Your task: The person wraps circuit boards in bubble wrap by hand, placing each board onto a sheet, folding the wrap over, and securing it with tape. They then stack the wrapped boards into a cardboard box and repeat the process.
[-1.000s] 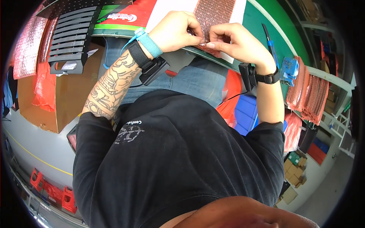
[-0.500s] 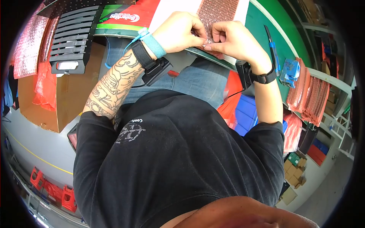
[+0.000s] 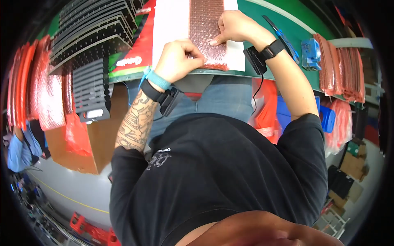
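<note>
A reddish translucent bubble-wrap bag lies flat on a white sheet at the front of the green table. My left hand is closed in a pinch at the bag's near left corner, thumb and forefinger together on its edge. Above the bag's right side is my right hand, its fingers curled in and its thumb pressed down on the bubble wrap. Whatever lies inside those curled fingers is hidden. Each wrist wears a black strap with a small black device; the left also has a teal band.
Black slotted metal panels stand at the left, beside hanging bubble wrap and above a cardboard box. On the right lie a blue-handled knife, a small blue box and stacked bubble-wrap bags. A blue bin stands below.
My hands have moved apart; they were pinching close together at the bag's near edge. The right hand is now farther up the bag. My view has shifted, and more black panels show at left.
</note>
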### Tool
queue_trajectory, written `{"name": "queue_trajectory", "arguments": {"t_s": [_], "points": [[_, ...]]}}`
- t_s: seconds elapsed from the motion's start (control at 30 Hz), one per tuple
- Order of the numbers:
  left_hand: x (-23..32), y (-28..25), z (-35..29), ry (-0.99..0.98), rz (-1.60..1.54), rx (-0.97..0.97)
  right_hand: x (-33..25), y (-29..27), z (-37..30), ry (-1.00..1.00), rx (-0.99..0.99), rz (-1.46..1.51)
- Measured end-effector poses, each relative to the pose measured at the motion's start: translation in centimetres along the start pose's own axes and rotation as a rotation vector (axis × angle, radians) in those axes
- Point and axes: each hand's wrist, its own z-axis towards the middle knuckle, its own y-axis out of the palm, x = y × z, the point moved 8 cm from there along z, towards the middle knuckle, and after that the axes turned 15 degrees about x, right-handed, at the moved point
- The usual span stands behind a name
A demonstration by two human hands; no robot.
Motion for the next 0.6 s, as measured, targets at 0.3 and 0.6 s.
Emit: {"name": "queue_trajectory", "arguments": {"t_s": [0.3, 0.6], "points": [[-3.2, -2.1, 1.8, -0.285, -0.229, 0.306, 7.5, 3.6, -9.2, 0.674, 0.291, 1.101], [-3.1, 0.8, 2.9, -0.794, -0.736, 0.012, 3.0, 5.0, -9.2, 0.667, -0.016, 1.499]]}}
